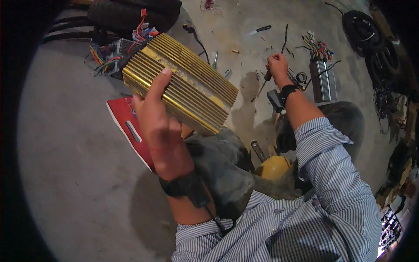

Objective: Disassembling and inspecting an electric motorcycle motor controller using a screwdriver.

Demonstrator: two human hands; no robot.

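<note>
My left hand (157, 113) grips a gold-coloured finned metal controller box (187, 83), thumb across its ribbed top and fingers underneath. The box is tilted, and bundles of coloured wires with connectors (142, 32) show past its far left end. My right hand (278, 67) is closed at the right, apart from the box. From its fingers a dark-handled screwdriver (267, 75) points down and to the left, its grip partly hidden. Close to this hand lie a black tape roll (301, 77) and a silver finned controller (324, 81) with coloured wires.
A red board with a slot (126, 124) lies under my left forearm. On the concrete floor are a knife (260, 30), a green-handled screwdriver (215, 60) and small scraps. A tyre (135, 13) stands far left; black cable coils (362, 32) lie far right. Something yellow and rounded (274, 168) sits between my legs.
</note>
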